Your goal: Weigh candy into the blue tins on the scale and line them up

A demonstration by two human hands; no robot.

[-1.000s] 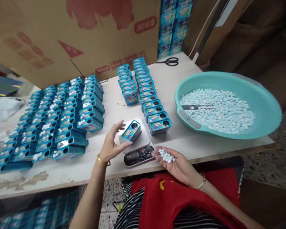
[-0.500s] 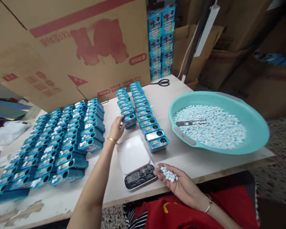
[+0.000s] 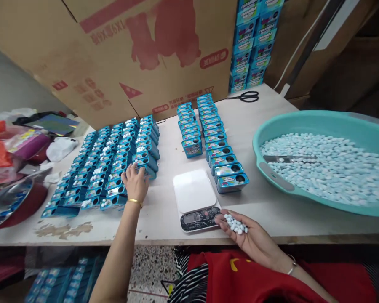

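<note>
Hands: left [image 3: 135,183] on tins [image 3: 113,160], right [image 3: 249,235] cupping candies [image 3: 236,224]

Teal basin [image 3: 360,126] cut off at right edge. Metal bowl [image 3: 6,202] cut at left edge. Left hand [image 3: 135,183] fingertips hidden among blue tins [image 3: 113,160]; what is gripped cannot be told. Scale [image 3: 197,202] display unreadable, its corner covered by right hand [image 3: 249,237]. Tin labels too small to be read.
</note>
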